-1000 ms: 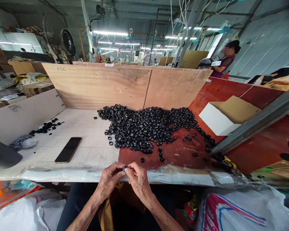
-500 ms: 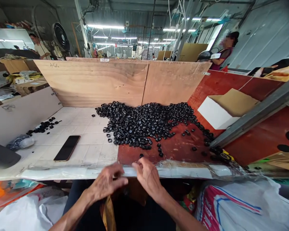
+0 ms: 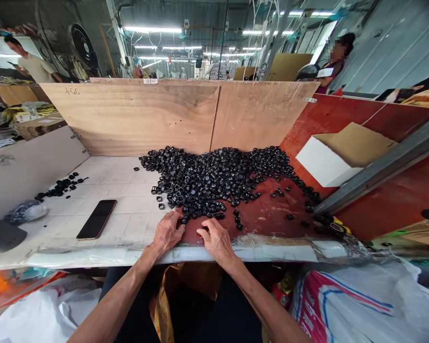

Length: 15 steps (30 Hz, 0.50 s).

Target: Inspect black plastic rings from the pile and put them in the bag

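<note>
The plywood wall (image 3: 128, 119) behind the table carries handwriting in its upper left corner. It looks like "AGG", but the first letter is not clear. A small white label (image 3: 150, 81) sits on the wall's top edge and is too small to read.

The table (image 3: 121, 190) has a white tile pattern on the left and a red board (image 3: 268, 219) on the right. A big pile of black rings (image 3: 218, 176) lies across both, against the wall. At the lower right is a white woven sack (image 3: 361, 305) with red and blue stripes, and no words can be read on it. A white and brown cardboard box (image 3: 329, 159) leans on the red side wall.

The left hand (image 3: 168, 232) and the right hand (image 3: 216, 240) rest palm down at the near edge of the pile. The left fingertips touch the nearest rings, and the right fingers are bent on the red board just beside them. I cannot tell if either hand pinches a ring.

A dark phone (image 3: 97, 218) lies well to the left with its screen off. Beyond it are a clear bag (image 3: 23, 212) and some loose black pieces (image 3: 59, 186).
</note>
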### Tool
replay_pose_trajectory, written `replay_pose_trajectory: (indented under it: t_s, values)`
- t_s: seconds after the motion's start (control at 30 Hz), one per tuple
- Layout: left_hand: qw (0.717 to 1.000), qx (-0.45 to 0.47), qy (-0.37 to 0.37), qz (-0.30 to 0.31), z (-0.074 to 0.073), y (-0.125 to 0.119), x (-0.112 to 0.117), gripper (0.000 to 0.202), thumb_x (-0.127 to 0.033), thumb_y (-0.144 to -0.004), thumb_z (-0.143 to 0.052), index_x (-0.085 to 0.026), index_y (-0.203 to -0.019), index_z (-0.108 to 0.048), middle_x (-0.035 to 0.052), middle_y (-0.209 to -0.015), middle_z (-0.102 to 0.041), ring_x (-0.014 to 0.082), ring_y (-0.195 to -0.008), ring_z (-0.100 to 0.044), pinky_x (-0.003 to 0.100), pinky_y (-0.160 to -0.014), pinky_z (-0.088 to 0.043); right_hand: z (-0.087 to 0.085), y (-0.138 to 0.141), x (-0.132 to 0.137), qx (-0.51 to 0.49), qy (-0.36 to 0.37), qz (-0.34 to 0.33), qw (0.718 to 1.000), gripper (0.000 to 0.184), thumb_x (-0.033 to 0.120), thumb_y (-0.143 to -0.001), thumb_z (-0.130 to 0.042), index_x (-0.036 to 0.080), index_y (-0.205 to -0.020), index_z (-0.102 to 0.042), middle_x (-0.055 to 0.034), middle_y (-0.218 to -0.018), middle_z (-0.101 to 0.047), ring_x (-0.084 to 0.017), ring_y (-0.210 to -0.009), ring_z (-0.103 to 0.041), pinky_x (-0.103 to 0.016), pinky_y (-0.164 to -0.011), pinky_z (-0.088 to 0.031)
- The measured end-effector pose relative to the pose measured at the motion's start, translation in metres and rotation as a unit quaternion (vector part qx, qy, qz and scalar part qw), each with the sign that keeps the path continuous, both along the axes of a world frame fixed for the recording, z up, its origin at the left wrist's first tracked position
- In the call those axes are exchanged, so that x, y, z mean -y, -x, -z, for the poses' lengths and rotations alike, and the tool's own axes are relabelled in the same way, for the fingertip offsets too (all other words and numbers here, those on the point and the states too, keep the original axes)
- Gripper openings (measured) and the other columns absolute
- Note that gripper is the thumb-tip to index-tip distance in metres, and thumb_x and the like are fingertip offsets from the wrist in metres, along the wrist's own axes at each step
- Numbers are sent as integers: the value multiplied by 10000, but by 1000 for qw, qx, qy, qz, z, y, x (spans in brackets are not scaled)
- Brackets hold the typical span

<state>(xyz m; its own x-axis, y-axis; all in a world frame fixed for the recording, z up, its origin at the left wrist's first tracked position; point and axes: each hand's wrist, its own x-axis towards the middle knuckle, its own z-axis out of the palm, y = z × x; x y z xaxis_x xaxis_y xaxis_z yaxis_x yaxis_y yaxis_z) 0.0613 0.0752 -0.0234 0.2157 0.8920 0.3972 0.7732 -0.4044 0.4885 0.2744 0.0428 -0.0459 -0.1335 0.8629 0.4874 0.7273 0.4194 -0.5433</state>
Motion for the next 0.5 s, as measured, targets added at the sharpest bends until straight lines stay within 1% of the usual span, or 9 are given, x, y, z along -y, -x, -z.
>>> replay_pose_trajectory:
  t_s: [0.03, 0.1, 0.17, 0.2, 0.3, 0.4, 0.43, 0.5]
  values:
    - [1000, 13, -2, 6, 0, -3, 4, 283, -85, -772, -653, -205, -1027, -674, 64, -996, -740, 250, -957, -706, 362, -870, -572, -1, -1, 1, -17, 3, -5, 1000, 60, 233, -969, -620, 200, -1008, -651, -66, -947, -670, -219, -810, -674, -310, -753, -540]
    - [998, 64, 16, 11, -1, -9, 10, 313, -67, -757, -631, -211, -1032, -671, 26, -908, -731, 198, -814, -706, 314, -775, -579, -4, -3, 1, -59, 9, -18, 998, 69, 239, -966, -625, 204, -1009, -665, -62, -952, -669, -206, -792, -669, -306, -748, -545]
    - [991, 122, 45, 14, -2, -13, 16, 302, -68, -760, -610, -211, -1017, -680, -1, -859, -701, 137, -657, -663, 258, -651, -558, -7, -4, 2, -109, 18, -38, 993, 81, 228, -948, -636, 209, -1007, -687, -62, -957, -671, -199, -795, -670, -295, -727, -551]
    - [988, 145, 56, 18, -2, -14, 18, 292, -71, -761, -604, -207, -1005, -690, -4, -865, -685, 113, -608, -636, 238, -604, -541, -9, -4, 2, -130, 25, -52, 990, 97, 211, -933, -637, 212, -1005, -703, -64, -965, -674, -195, -795, -670, -289, -711, -553]
    - [980, 185, 56, 38, 0, -15, 21, 294, -91, -768, -609, -194, -1015, -729, 20, -937, -654, 84, -583, -597, 220, -559, -515, -13, -3, 2, -168, 57, -94, 980, 205, 145, -880, -620, 220, -1026, -743, -72, -1012, -686, -186, -807, -676, -281, -694, -559]
    - [975, 210, 45, 54, 2, -14, 21, 299, -134, -799, -631, -199, -1066, -748, 40, -992, -664, 87, -607, -585, 225, -564, -501, -14, 0, 2, -217, 104, -105, 965, 319, 143, -845, -614, 228, -1131, -726, -71, -1052, -702, -187, -825, -681, -287, -697, -579]
    - [973, 218, 46, 59, 2, -14, 21, 295, -148, -808, -639, -201, -1076, -749, 47, -1018, -672, 88, -613, -585, 227, -567, -499, -14, 2, 1, -243, 121, -102, 957, 330, 162, -840, -624, 227, -1150, -713, -65, -1045, -708, -186, -817, -683, -288, -695, -587]
    - [968, 234, 64, 62, 3, -13, 22, 298, -170, -822, -651, -205, -1104, -740, 51, -1045, -685, 85, -608, -586, 230, -573, -500, -13, 4, 0, -285, 144, -90, 943, 290, 204, -826, -660, 223, -1112, -710, -51, -1007, -717, -181, -792, -683, -289, -695, -594]
